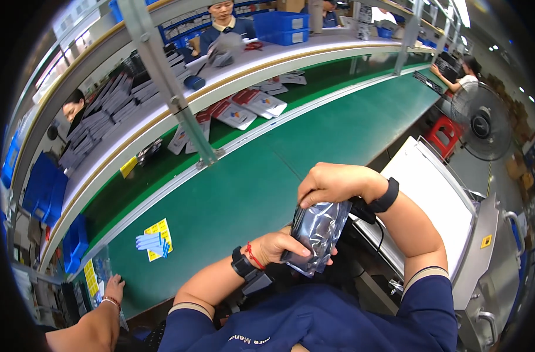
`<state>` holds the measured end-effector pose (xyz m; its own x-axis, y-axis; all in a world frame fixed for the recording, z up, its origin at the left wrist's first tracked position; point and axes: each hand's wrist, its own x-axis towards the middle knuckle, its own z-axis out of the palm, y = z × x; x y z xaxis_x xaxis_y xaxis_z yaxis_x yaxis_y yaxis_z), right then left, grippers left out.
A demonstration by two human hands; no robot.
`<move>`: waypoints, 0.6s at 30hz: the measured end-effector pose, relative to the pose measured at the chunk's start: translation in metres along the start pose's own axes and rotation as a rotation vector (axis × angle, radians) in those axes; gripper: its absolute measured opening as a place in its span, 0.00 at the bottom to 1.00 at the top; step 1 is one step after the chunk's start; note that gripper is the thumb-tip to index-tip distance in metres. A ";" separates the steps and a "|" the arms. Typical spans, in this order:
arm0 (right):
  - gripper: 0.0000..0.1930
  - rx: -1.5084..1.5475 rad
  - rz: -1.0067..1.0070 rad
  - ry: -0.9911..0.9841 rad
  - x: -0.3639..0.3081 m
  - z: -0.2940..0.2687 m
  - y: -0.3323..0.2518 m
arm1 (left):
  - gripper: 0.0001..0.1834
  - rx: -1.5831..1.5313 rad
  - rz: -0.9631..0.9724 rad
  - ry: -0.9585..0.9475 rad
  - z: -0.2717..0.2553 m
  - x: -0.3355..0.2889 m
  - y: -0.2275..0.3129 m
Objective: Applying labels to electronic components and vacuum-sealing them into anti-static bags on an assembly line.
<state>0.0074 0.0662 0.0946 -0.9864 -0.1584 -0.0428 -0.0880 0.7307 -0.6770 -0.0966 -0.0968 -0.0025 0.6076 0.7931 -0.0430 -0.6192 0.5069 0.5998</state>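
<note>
A shiny, dark silvery plastic bag [320, 232] is held up in front of my chest, tilted, just past the near edge of the green table. My left hand [277, 247] grips its lower left side, thumb across the front and fingertips showing at the far edge. The fingers of my right hand [329, 183] bend down over the bag's top edge and pinch it. Glare hides whether anything is inside. Both wrists wear black bands, and the left one also has a red string.
On the green table [244, 193] lie blue strips [152, 242] over a yellow label sheet [160, 227]. Another person's hand [115, 287] rests at the left edge. A white-topped machine [426, 199] stands at right, near a fan [484, 120] and red stool [443, 136]. Printed pouches [235, 112] lie below the shelf.
</note>
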 end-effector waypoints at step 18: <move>0.08 0.532 0.476 0.920 -0.090 0.053 0.013 | 0.25 0.124 0.349 0.327 -0.003 0.045 -0.013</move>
<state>0.1019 0.0548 0.0509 -0.6518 0.7580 0.0257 0.1722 0.1809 -0.9683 -0.0631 -0.0665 -0.0148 0.1743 0.9829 -0.0589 -0.6818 0.1636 0.7130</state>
